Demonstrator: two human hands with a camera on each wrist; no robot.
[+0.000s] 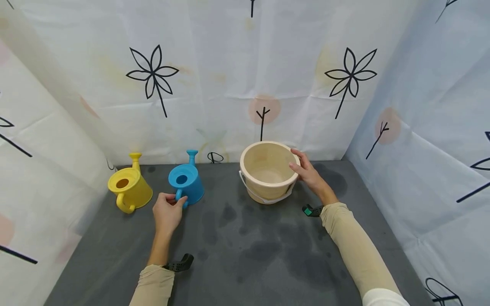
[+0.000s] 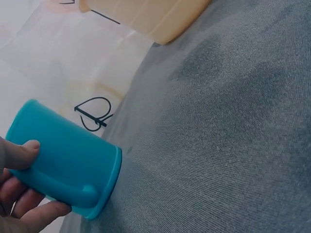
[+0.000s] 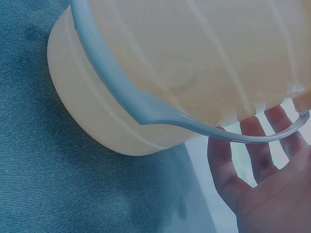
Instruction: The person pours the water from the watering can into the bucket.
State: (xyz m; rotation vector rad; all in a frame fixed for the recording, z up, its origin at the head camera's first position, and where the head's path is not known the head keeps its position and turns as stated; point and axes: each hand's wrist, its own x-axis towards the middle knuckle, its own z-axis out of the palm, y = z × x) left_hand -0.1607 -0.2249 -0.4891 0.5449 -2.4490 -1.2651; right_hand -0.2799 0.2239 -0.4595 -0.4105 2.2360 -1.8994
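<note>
At the back left of the table, my left hand (image 1: 167,214) holds the blue watering can (image 1: 193,187) by its handle. The left wrist view shows my thumb against the can's wall (image 2: 73,150) and my fingers around the handle. A cream bucket (image 1: 268,192) stands upright near the back wall, and my right hand (image 1: 309,172) grips the right side of its rim. In the right wrist view, the fingers (image 3: 221,155) reach the bucket's outer wall behind the pale bail handle (image 3: 121,99), which hangs down.
A yellow watering can (image 1: 139,191) stands left of the blue one, spout towards the back. Dark damp patches mark the grey tabletop (image 1: 214,263). White printed fabric (image 1: 214,72) encloses the table at the back and both sides.
</note>
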